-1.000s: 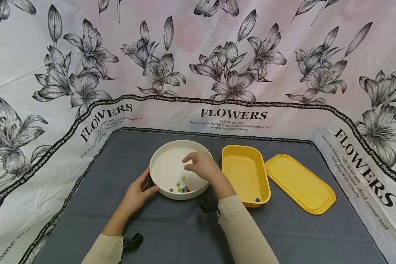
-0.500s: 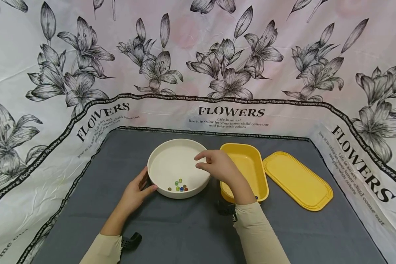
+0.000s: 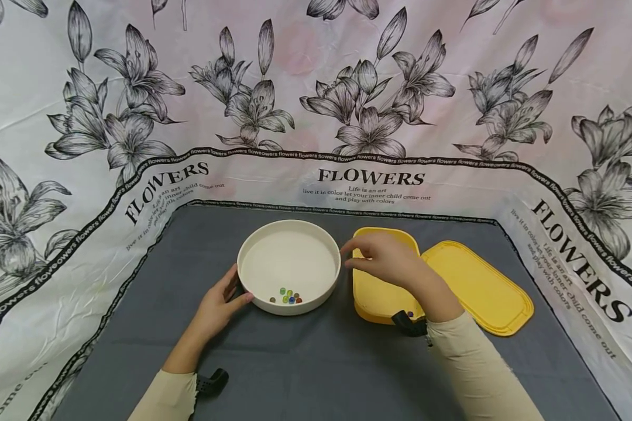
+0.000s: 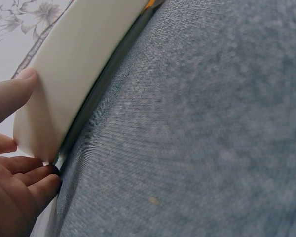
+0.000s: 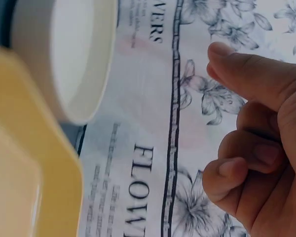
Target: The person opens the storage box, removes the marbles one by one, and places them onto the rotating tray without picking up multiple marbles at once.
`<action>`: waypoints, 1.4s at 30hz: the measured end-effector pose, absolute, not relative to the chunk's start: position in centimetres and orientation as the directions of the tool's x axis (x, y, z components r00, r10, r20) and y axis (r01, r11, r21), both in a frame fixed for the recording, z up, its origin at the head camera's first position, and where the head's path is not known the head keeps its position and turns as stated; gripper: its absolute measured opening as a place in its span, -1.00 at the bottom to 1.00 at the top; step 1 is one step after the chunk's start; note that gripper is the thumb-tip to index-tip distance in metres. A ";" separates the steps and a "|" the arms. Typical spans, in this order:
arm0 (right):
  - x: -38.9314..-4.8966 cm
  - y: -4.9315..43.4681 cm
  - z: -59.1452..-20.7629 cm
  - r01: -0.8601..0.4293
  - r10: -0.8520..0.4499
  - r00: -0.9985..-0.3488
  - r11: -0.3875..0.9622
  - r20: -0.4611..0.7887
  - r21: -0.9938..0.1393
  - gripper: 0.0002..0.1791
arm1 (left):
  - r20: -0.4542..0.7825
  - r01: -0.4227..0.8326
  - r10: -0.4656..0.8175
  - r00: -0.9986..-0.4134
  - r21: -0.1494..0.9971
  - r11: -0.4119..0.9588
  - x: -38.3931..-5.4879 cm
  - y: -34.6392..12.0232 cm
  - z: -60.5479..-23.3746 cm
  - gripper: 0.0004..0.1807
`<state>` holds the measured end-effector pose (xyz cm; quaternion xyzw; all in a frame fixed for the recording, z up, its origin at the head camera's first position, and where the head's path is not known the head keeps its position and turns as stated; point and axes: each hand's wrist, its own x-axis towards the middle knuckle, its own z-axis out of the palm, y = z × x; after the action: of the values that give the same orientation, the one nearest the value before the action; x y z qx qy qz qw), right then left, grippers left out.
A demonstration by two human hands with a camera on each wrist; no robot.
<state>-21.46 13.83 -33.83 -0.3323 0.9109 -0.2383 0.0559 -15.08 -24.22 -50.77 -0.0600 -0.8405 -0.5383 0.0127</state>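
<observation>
A round white dish (image 3: 289,257) stands on the grey cloth, with several coloured glass marbles (image 3: 289,293) gathered near its front wall. My left hand (image 3: 216,307) holds the dish from its left side; in the left wrist view the thumb (image 4: 19,89) presses the outer wall and bent fingers (image 4: 32,177) meet its lower edge. My right hand (image 3: 387,257) is above a yellow box (image 3: 371,295), just right of the dish. Its thumb and index finger point left, the others loosely curled, and no marble shows between them. One dark blue marble (image 3: 410,314) lies in the box's front right corner.
To the right of the box, a yellow lid (image 3: 484,292) lies flat on the grey cloth (image 3: 305,362), partly behind my right forearm. A white flower-printed sheet (image 3: 368,117) rises behind. Black wrist straps (image 3: 411,323) show at both wrists.
My right hand has moved right, from over the dish to over the yellow box. A yellowish marble has rolled forward to the others in the dish. My left hand stays put.
</observation>
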 end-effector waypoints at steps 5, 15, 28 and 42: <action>-21.3 16.7 -34.4 -0.584 -0.629 -0.775 0.681 0.056 -0.442 -0.73 | 0.096 0.123 0.086 -0.992 0.905 0.408 -15.1 -24.2 -50.8 0.02; -21.7 21.7 -37.3 -0.547 -0.589 -0.808 0.726 0.034 -0.417 -0.73 | 0.094 0.116 0.075 -0.993 0.907 0.406 -15.2 -23.9 -50.5 -0.02; -23.5 24.8 -40.7 -0.754 -0.790 -0.613 0.597 -0.031 -0.274 -0.70 | 0.094 0.121 0.086 -0.992 0.902 0.413 -15.2 -24.1 -50.7 0.01; -23.9 24.7 -42.3 -0.758 -0.771 -0.619 0.636 -0.149 -0.145 -0.76 | 0.102 0.127 0.084 -0.991 0.910 0.394 -15.2 -24.1 -50.8 0.01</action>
<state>-23.93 24.67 -42.30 -0.4253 0.8990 -0.0339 0.0990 -15.23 -24.07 -50.84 -0.0630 -0.8346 -0.5470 0.0197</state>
